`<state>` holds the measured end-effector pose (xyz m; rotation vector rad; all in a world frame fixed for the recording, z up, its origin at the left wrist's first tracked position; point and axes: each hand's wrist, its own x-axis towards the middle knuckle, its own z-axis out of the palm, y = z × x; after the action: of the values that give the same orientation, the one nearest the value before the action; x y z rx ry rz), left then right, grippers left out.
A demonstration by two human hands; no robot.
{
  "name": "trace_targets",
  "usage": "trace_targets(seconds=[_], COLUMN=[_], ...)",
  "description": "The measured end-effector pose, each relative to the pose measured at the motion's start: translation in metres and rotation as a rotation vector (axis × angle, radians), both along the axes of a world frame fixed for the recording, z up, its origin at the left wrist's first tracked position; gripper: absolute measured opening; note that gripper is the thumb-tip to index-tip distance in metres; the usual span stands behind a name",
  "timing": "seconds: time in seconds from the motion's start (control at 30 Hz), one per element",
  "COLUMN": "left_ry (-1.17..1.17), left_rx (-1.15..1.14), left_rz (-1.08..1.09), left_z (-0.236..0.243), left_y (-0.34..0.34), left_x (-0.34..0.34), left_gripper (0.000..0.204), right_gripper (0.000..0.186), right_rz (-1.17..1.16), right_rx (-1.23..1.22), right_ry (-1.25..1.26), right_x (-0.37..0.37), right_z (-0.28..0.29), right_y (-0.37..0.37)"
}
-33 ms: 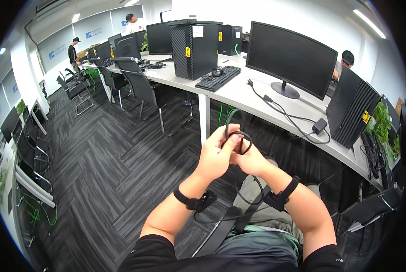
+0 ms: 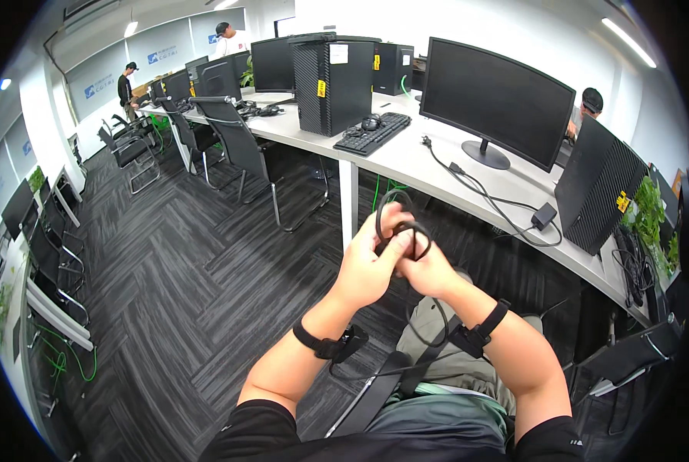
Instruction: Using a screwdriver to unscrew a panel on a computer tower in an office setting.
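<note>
My left hand (image 2: 367, 262) is closed on a black cable (image 2: 427, 245), its thumb pressing on coiled loops, with fingertips slightly blurred. My right hand (image 2: 428, 269), just beside it, also grips the coil from below right, its fingers partly hidden behind the left hand and the loops. A length of the cable hangs down between my forearms over my lap. Black straps with small devices (image 2: 329, 343) are worn on both wrists.
Before me, a white desk (image 2: 468, 196) bears a monitor (image 2: 495, 96), computer towers (image 2: 595, 192), a keyboard (image 2: 371, 135) and a power adapter (image 2: 543, 217). Black chairs (image 2: 237, 146) line it at left. People (image 2: 125, 92) stand farther off; another (image 2: 591, 104) is behind the monitor.
My fingers and the cable loops have shifted slightly upward. Both hands still hold the coil.
</note>
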<state>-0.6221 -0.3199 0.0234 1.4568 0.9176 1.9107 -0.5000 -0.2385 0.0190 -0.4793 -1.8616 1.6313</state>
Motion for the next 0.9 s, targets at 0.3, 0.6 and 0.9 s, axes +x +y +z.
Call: trace_targets(seconds=[0.3,0.6,0.9], left_ry=[0.111,-0.961,-0.954], left_rx=[-0.727,-0.505,0.057], left_rz=[-0.323,-0.929,0.23], left_z=[-0.069,-0.115,-0.086], left_y=[-0.069,-0.003,-0.009], left_x=[-0.015,-0.014,-0.106], left_gripper=[0.047,0.105,0.031], right_gripper=[0.028,0.025,0.025], right_rz=[-0.424,-0.344,-0.399], right_rx=[-0.031,-0.21,-0.18], right_ry=[0.552,0.881,0.311], right_x=[0.014,0.012,0.015], right_z=[0.048,0.089,0.047], right_y=[0.027,-0.004,-0.008])
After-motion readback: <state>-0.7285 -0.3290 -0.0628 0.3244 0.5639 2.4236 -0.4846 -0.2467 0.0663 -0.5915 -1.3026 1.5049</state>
